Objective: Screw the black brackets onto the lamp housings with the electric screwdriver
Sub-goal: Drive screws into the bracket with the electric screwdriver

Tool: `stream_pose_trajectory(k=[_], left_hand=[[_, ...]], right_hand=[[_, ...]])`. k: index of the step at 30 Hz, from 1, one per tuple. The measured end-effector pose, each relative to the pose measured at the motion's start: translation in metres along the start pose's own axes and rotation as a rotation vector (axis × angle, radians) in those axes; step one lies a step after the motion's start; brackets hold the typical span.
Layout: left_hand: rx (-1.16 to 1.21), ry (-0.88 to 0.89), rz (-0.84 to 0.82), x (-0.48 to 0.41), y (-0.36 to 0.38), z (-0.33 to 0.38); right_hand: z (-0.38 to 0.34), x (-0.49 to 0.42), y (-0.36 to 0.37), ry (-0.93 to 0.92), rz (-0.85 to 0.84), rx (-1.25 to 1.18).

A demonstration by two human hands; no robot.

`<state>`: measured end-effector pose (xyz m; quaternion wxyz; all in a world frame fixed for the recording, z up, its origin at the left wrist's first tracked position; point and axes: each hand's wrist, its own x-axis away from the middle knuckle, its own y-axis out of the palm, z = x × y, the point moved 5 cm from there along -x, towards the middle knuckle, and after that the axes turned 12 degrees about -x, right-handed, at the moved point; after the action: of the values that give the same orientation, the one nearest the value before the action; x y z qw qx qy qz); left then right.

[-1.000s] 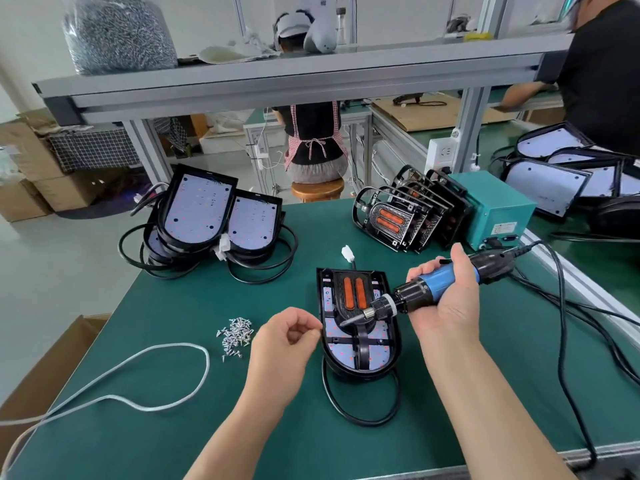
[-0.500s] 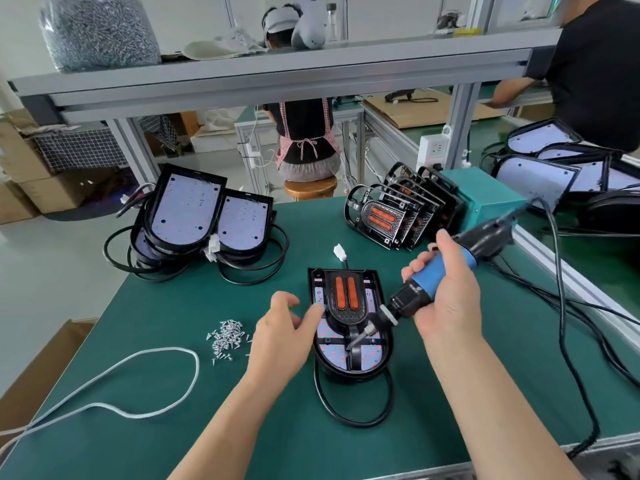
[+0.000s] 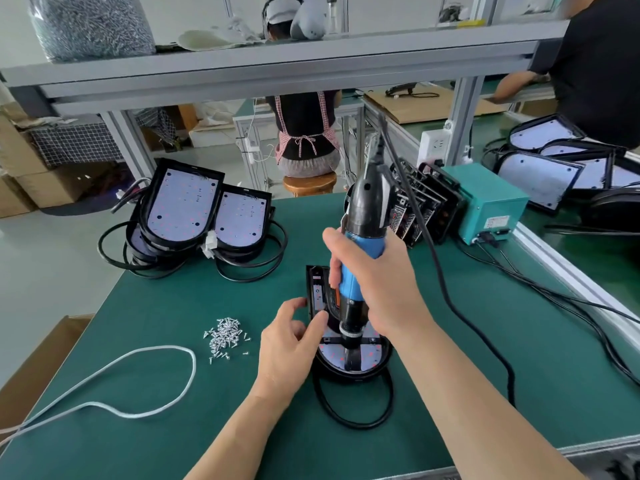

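A black lamp housing [image 3: 360,370] lies on the green mat in front of me, with a black bracket [image 3: 329,339] across its LED board. My right hand [image 3: 375,285] grips the blue and black electric screwdriver [image 3: 360,244], which stands upright with its tip down on the bracket. My left hand [image 3: 289,344] holds the housing's left edge, thumb on top. A small pile of silver screws [image 3: 224,336] lies to the left. Much of the housing is hidden behind the tool and my hands.
Bare lamp housings [image 3: 183,209] are stacked at the back left, bracketed ones [image 3: 422,209] lean at the back right beside a teal power box [image 3: 485,202]. A white cord [image 3: 138,382] loops at the left. Black cables [image 3: 519,306] run right. Other people work behind.
The screwdriver has swung from slanted to upright over the housing's near end. My left hand has closed onto the housing's left edge. The camera has moved closer.
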<state>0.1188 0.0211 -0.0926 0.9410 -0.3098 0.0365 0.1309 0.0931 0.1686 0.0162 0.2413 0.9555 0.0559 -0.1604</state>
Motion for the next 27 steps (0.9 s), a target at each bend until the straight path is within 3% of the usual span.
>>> stream_pose_trajectory(k=[8, 16, 27], left_hand=[[-0.014, 0.027, 0.005, 0.000, 0.000, -0.002], [-0.012, 0.038, 0.023, -0.001, 0.001, -0.005], [-0.012, 0.040, 0.010, 0.000, 0.000, -0.003]], right_hand=[[0.004, -0.001, -0.001, 0.026, -0.010, -0.015], [0.010, 0.000, 0.012, 0.059, -0.142, -0.010], [0.001, -0.002, 0.016, 0.033, -0.137, -0.016]])
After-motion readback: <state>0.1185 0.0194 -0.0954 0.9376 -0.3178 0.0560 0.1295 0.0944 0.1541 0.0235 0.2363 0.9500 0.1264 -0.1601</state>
